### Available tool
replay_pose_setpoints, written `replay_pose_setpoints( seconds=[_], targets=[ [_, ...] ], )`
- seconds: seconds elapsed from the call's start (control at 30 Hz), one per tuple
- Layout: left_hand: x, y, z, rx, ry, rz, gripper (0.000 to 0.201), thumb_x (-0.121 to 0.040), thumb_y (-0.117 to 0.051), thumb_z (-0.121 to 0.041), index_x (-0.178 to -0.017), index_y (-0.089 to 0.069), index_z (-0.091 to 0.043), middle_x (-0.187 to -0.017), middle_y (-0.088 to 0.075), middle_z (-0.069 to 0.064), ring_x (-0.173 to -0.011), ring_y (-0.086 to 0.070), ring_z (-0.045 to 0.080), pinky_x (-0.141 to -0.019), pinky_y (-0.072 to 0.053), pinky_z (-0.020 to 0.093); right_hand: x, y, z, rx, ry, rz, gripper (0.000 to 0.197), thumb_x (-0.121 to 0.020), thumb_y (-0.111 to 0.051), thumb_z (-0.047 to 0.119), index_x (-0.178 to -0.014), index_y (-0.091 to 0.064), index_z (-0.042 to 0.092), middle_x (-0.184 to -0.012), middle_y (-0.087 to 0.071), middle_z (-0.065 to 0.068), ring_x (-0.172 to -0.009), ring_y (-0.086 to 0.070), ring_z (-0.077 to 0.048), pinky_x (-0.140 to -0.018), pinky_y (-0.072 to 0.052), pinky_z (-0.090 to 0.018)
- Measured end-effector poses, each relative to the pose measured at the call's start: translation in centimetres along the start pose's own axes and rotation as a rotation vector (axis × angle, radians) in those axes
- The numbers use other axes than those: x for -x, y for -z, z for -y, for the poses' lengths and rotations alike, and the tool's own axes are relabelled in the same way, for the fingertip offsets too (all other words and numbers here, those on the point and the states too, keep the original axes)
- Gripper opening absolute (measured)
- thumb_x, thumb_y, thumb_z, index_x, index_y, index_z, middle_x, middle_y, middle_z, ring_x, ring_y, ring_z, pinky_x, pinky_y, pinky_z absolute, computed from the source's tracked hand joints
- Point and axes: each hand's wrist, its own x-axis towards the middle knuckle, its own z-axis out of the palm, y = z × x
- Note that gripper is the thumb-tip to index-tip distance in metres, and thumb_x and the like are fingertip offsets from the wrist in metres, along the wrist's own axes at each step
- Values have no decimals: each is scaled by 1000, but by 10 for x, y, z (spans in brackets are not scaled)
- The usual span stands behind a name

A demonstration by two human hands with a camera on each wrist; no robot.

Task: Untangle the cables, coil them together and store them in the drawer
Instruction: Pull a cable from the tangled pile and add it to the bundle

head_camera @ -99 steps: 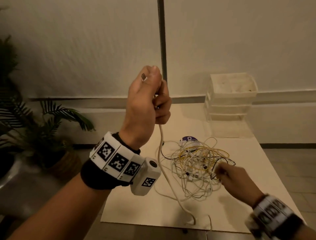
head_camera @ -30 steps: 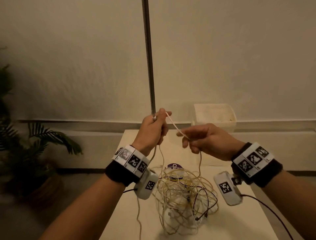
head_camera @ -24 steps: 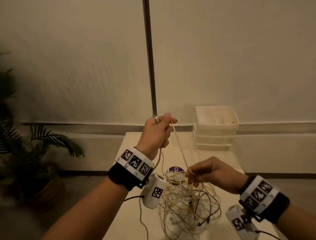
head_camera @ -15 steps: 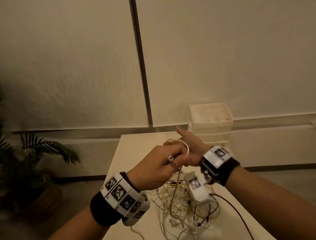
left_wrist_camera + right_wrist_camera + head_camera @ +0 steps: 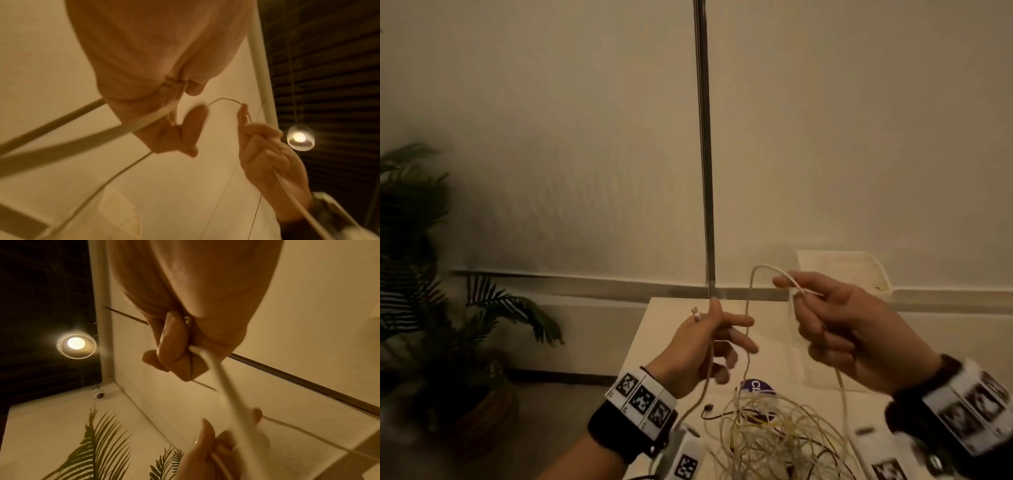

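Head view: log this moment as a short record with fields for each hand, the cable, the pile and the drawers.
left hand: holds the connector end of the thin white cable
right hand: pinches the same cable further along
cable: arches between both hands, then hangs to the pile
tangled pile of white and yellow cables: on the white table
white plastic drawer unit: behind right hand, against wall

purple round label (image 5: 756,386): white letters "Ci" could be read; the rest was hidden behind the tangled cables (image 5: 774,431).
left wristband (image 5: 642,399): black-and-white square code markers, with small letters "C" and "G" at the edge, barely legible.
left wrist camera (image 5: 686,460): one square code marker, no words.
right wristband (image 5: 976,411): square code markers, blurred; nothing could be read.
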Motion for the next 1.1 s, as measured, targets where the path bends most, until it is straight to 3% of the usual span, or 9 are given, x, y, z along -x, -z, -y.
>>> replay_pose_setpoints(
  seconds=[0.13, 0.23, 0.4, 0.5, 0.57, 0.67, 0.77, 0.93, 1.1],
  targets=[
    [-22, -21, -13, 200, 56, 64, 71, -99, -23, -56, -125, -56, 1, -116, -70, 16, -84, -68, 21, -70, -52, 36, 32, 8, -16, 301, -123, 152, 46, -80, -73, 31, -122, -63, 15, -64, -52, -9, -44, -19, -17, -42, -18, -27],
    [-34, -25, -30, 320, 116, -8, 55, -103, -31, -47, -105, -63, -2, -94, -75, 12, -77, -72, 20, -66, -56, 31, 57, 19, -41, 400, -268, 103, 34, -86, -66, 30, -117, -66, 16, -63, -53, -8, -49, -26, -19, -45, -23, -28],
    [-30, -44, -48, 123, 48, 83, 29, -103, -42, -26, -80, -54, -13, -62, -52, 1, -52, -51, 15, -55, -45, 28, 57, 40, -63, 217, -323, -192, 32, -87, -60, 18, -112, -65, -2, -88, -64, -24, -71, -60, -31, -73, -54, -45],
    [-18, -57, -43, -16, -119, 246, 28, -104, -38, -23, -83, -51, -9, -62, -48, 3, -51, -47, 17, -54, -43, 31, 17, 45, -56, -148, -372, -298, 56, -93, -49, 41, -118, -55, -8, -100, -65, -29, -84, -65, -38, -86, -52, -50],
    [-10, -61, -38, -112, -178, 358, 28, -103, -40, -24, -88, -49, -2, -62, -49, 6, -51, -47, 19, -53, -42, 31, -11, 33, -51, -215, -386, -217, 61, -97, -40, 52, -106, -59, -5, -90, -65, -26, -73, -68, -36, -76, -57, -49],
    [0, -53, -32, -243, -208, 419, 33, -99, -42, -26, -92, -47, 6, -62, -51, 11, -53, -50, 23, -55, -47, 33, -52, 18, -37, -210, -302, -202, 27, -97, -40, 16, -90, -57, -4, -73, -57, -19, -49, -63, -27, -45, -56, -32],
    [15, -33, -30, -250, -175, 384, 30, -101, -41, -27, -89, -51, -2, -66, -54, 12, -60, -57, 29, -64, -53, 44, -72, 16, -9, -348, -230, -396, 19, -92, -40, 3, -82, -56, -3, -67, -58, -11, -46, -60, -18, -42, -53, -24],
    [12, -1, -19, 114, -97, -78, 51, -100, -39, -39, -112, -57, 7, -90, -63, 25, -82, -66, 37, -75, -58, 55, -54, 6, 12, -118, -96, -317, 17, -92, -38, 0, -97, -51, 9, -65, -49, -6, -35, -29, -8, -31, -23, -17],
    [-8, 0, -29, 287, -113, -2, 65, -92, -41, -51, -135, -46, -3, -122, -66, 20, -115, -63, 35, -94, -51, 58, -11, -12, -21, 96, -3, -184, 17, -85, -51, 9, -102, -54, 10, -65, -50, -13, -37, -24, -12, -44, -14, -24]
  ],
)
